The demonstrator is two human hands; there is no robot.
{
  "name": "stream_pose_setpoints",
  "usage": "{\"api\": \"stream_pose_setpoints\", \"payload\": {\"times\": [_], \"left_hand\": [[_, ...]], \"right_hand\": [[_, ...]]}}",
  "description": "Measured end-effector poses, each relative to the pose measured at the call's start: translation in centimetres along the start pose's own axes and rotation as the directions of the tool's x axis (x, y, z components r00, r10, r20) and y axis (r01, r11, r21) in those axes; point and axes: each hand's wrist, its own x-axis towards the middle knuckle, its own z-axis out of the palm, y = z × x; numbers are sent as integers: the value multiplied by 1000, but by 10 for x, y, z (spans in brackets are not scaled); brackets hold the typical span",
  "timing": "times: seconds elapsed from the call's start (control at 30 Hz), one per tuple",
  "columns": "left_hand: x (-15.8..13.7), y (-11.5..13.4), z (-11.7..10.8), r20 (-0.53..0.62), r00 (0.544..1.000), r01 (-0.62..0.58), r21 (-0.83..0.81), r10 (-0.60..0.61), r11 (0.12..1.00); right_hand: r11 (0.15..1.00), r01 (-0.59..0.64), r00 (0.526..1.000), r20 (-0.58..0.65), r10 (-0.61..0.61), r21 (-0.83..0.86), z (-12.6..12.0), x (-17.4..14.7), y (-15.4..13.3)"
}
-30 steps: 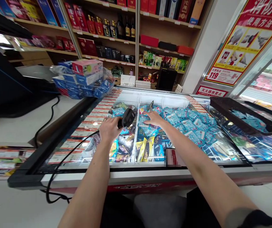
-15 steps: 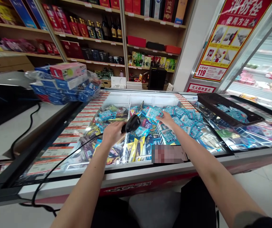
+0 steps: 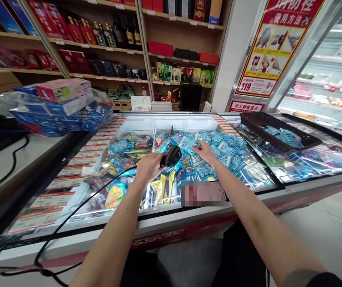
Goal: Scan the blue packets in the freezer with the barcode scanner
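My left hand (image 3: 149, 168) is wrapped round a black corded barcode scanner (image 3: 172, 156), whose head points right over the chest freezer (image 3: 141, 122). A blue-and-white ice cream packet (image 3: 188, 142) is pinched at its right end by my right hand (image 3: 204, 153), just to the right of the scanner. Below that hand lies a heap of similar blue packets (image 3: 229, 148) on the right side of the freezer. Yellow-wrapped packets (image 3: 159, 188) and other colourful ones lie below and left of the scanner. My left fingertips are partly hidden behind the scanner grip.
A dark tray (image 3: 278, 131) with blue packets rests on the freezer's right part. Plastic-wrapped boxes (image 3: 65, 105) stand at the left. The scanner's black cable (image 3: 78, 206) crosses the left glass. A blurred-out flat item (image 3: 203, 194) lies at the front rim. Stocked shelves (image 3: 99, 44) stand behind.
The view has shifted, so the surroundings sit further left. The scanner has moved slightly closer to the packet in my right hand. Both hands keep their holds.
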Motion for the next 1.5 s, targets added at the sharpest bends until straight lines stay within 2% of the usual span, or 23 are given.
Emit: {"api": "stream_pose_setpoints", "payload": {"times": [0.23,0.6,0.83,1.03,1.5], "left_hand": [[-1,0,6,-17,1000,-7,2,7,1000],[-1,0,9,-30,1000,1,-8,-2,1000],[-1,1,8,-28,1000,-3,5,3,1000],[-2,1,7,-31,1000,-4,2,4,1000],[-2,-1,7,-43,998,-53,20,53,998]], "right_hand": [[999,-12,999,36,11,38,-3,-2,-2],[996,-41,999,7,40,83,-2,-1,-1],[995,-49,998,32,46,92,-4,-2,-4],[993,-23,1000,17,21,114,-3,-2,-2],[991,-49,999,-18,51,127,2,0,5]]}}
